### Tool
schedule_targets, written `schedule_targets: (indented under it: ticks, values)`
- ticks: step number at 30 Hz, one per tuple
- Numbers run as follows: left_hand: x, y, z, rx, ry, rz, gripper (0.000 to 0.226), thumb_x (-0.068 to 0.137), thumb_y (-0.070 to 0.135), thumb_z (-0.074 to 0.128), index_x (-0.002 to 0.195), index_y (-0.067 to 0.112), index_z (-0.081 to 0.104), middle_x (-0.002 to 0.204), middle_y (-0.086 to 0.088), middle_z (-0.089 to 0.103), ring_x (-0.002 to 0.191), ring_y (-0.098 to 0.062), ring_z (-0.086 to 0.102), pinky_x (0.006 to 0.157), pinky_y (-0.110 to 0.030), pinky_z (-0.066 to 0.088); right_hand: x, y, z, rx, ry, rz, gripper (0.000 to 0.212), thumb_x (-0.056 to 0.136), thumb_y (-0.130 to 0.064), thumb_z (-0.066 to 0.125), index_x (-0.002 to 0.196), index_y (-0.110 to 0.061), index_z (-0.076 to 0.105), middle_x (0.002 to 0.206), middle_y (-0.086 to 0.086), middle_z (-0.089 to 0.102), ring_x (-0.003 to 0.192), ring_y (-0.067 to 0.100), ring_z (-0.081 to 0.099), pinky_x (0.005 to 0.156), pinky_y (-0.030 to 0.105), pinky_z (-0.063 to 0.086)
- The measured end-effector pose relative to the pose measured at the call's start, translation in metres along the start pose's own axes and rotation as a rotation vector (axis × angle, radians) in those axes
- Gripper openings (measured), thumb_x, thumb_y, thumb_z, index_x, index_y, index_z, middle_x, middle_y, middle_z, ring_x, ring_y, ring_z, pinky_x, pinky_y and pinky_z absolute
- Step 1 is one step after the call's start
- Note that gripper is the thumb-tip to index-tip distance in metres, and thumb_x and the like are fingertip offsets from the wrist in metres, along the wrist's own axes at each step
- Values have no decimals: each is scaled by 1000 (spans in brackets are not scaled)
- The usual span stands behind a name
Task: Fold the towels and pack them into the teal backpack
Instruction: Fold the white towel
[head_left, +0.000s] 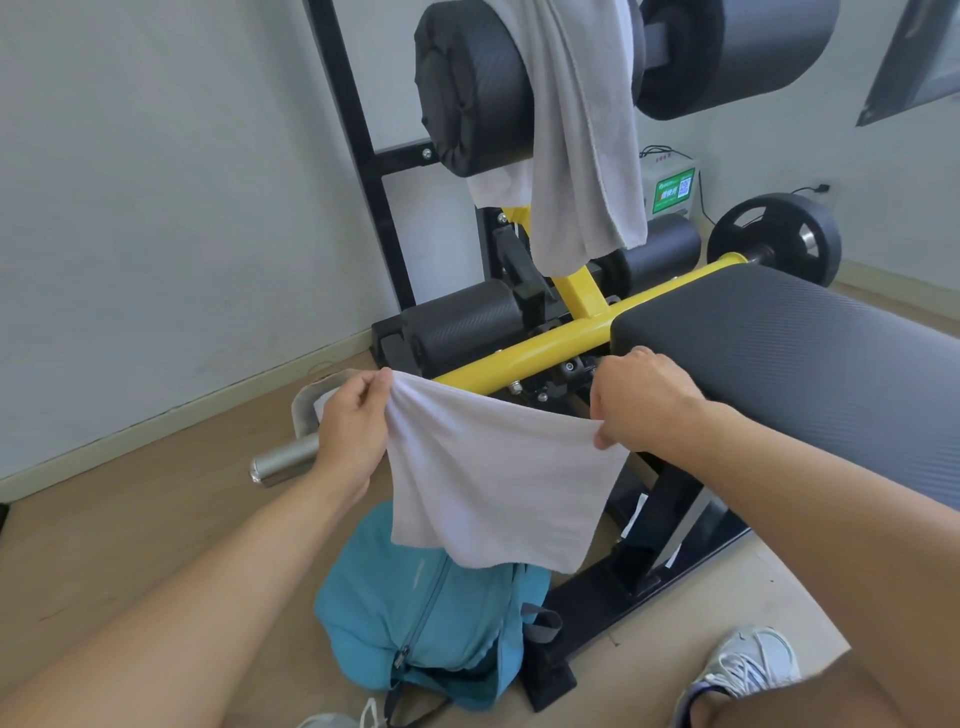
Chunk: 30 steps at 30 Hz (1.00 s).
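**Towel held up over the backpack**

I hold a white towel (498, 467) stretched between my two hands, in the air in front of the yellow frame (524, 358). My left hand (353, 421) pinches its upper left corner: thumb and fingers (382, 382) are closed on a bunch of cloth, and the corner itself is hidden inside the grip. My right hand (644, 400) grips the upper right corner; I see the back of that hand and the thumb on the edge, but the curled fingers are behind the cloth and out of sight. The towel sags between the hands and hangs down, doubled or single I cannot tell.

Its lower edge covers the top of the teal backpack (415, 613), which stands on the floor (156, 530) between my legs. The zip runs down the front; whether the main opening is undone is hard to make out, since the towel hides the upper part.

A second towel (576, 135), grey-white, drapes over a black roller pad (467, 88) above; its top is cut off by the picture's edge. The padded bench (810, 364) lies to my right, running out of view. A shoe (748, 665) shows at the bottom right, partly hidden by my knee.
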<state>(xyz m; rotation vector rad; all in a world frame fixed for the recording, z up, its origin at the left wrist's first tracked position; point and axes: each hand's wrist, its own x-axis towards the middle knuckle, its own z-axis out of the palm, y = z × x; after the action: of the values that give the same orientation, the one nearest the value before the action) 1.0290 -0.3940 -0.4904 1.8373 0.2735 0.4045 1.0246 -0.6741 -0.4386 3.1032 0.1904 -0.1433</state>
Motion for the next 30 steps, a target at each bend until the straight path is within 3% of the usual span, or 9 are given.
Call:
schedule_targets:
  ticks: [3,5,7,9,13,17,21,25,30]
  values:
    - [1,0,-2,0,-15,-15,25,105,32,56,96,13,70,67,10,51,63,-10,42,63,-29,38,-2,2,-5,-28,-4,-36,40,83,-51,78,108,-21,69,110,-1,64,111,22,51,97,36,48]
    - [5,-8,-7,58,-30,-23,23,104,33,58,96,16,72,74,10,59,72,-15,50,71,-34,45,-3,6,-4,115,-126,-34,35,89,-48,72,102,-16,71,103,1,66,104,23,59,97,38,52]
    - [7,-15,-11,152,-65,-33,23,103,34,59,101,19,76,90,10,71,90,-17,64,89,-38,54,-5,14,0,289,-183,6,30,92,-44,70,94,-14,68,95,4,68,92,22,65,85,36,57]
    - [8,-12,-16,44,-201,-136,25,104,33,59,100,19,79,96,7,76,101,-19,67,99,-38,53,-6,23,1,423,-68,62,28,90,-41,73,85,-18,59,88,3,67,80,20,63,69,32,52]
    - [1,0,-23,-343,-560,-417,50,109,24,45,73,23,80,78,4,73,76,-14,68,79,-30,50,-7,31,-7,576,65,109,30,81,-37,84,82,-19,60,90,0,67,74,18,60,62,32,48]
    - [2,-10,-12,-117,-333,-428,29,108,26,50,123,11,70,107,-6,73,94,-22,65,76,-31,50,-12,32,-2,703,-62,133,21,81,-39,84,91,-23,75,91,-7,67,84,15,63,70,31,50]
    - [2,-14,-3,10,-237,-354,29,107,33,50,111,15,73,110,-4,74,108,-27,67,99,-40,54,-12,32,1,873,-23,182,22,87,-40,78,86,-18,78,83,1,75,77,18,71,66,33,59]
    - [-3,2,3,-135,-253,-370,24,107,31,53,104,14,70,96,-4,74,88,-21,69,77,-32,54,-11,29,0,955,82,266,23,92,-39,72,91,-16,71,87,5,72,77,20,70,53,28,54]
    - [-17,30,21,-254,-298,-323,25,104,31,59,112,12,72,106,-7,80,97,-24,76,82,-35,61,-12,14,-2,1137,61,293,16,97,-23,66,106,-11,61,102,11,68,84,26,71,52,35,62]
